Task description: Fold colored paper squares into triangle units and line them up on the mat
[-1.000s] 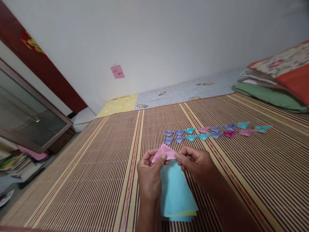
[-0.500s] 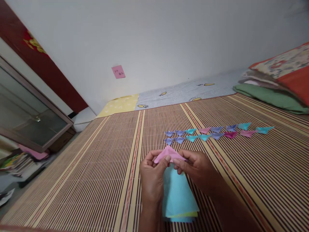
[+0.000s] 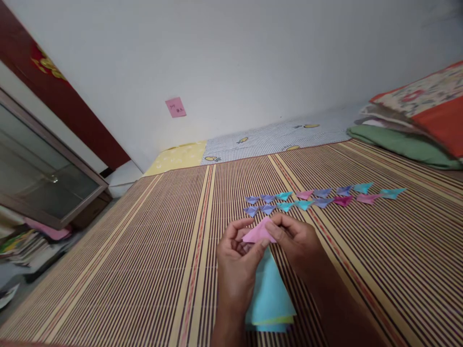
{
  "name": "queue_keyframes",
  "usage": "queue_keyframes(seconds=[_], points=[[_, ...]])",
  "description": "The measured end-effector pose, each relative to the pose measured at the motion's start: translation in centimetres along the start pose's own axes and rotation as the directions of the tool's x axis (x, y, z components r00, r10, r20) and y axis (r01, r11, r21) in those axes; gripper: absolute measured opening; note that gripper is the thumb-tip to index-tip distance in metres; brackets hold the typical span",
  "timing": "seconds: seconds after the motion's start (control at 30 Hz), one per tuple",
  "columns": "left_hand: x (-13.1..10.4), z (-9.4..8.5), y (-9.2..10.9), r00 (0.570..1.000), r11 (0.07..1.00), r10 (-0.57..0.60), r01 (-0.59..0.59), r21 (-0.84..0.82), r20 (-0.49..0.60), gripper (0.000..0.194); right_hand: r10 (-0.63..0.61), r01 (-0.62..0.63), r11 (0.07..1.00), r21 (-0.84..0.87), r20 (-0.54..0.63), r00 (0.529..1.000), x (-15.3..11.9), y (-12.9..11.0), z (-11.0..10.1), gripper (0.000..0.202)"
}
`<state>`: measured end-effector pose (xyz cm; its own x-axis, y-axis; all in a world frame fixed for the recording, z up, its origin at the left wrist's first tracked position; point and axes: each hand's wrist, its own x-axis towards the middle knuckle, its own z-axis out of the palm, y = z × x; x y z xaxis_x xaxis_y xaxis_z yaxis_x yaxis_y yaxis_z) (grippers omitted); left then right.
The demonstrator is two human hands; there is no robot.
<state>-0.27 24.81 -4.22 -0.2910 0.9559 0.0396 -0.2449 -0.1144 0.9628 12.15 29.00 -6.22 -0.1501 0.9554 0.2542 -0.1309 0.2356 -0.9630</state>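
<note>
A pink folded paper [image 3: 259, 232], roughly triangular, is held up between both hands. My left hand [image 3: 238, 250] grips its lower edge with the thumb in front; the other fingers curl behind it. My right hand [image 3: 294, 241] pinches the paper's right side, thumb on the front face. Below the hands lies a stack of paper sheets [image 3: 272, 294], light blue on top with a yellow-green edge showing, partly covered by my left hand and wrist. Just beyond, two rows of small folded paper boats [image 3: 304, 205] in purple, blue, pink and magenta stretch rightward.
A striped bamboo mat [image 3: 144, 250] covers the bed. Folded bedding [image 3: 405, 144] and a patterned pillow [image 3: 430, 99] are piled at the right. A pink note [image 3: 175, 107] is on the white wall. Books [image 3: 27, 246] and a glass-panelled door [image 3: 43, 164] are at the left.
Both hands have shifted slightly right with the pink paper. My right thumb has moved up onto its front face, and my left thumb has slid to the lower right edge.
</note>
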Motion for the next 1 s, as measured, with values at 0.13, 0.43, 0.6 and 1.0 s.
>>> queue_keyframes(seconds=[0.13, 0.43, 0.6, 1.0], points=[[-0.1, -0.2, 0.1, 0.997, 1.000, -0.006, 0.008, -0.029, 0.079, 0.034, 0.019, -0.018, 0.999, 0.029, -0.037, 0.999, 0.1, 0.0, -0.4, 0.026], [-0.5, -0.3, -0.4, 0.991, 0.988, 0.112, -0.120, 0.100, 0.075, 0.018, -0.010, 0.011, 1.000, 0.017, -0.059, 0.998, 0.3, 0.3, -0.5, 0.026], [-0.6, -0.6, -0.9, 0.986, 0.974, 0.165, -0.167, 0.155, 0.024, 0.020, 0.002, -0.001, 1.000, 0.008, -0.081, 0.997, 0.3, 0.1, -0.5, 0.028], [-0.2, -0.3, -0.4, 0.994, 0.991, 0.114, -0.113, 0.065, -0.004, 0.020, 0.020, -0.019, 0.999, 0.029, -0.049, 0.999, -0.1, -0.2, -0.3, 0.029]])
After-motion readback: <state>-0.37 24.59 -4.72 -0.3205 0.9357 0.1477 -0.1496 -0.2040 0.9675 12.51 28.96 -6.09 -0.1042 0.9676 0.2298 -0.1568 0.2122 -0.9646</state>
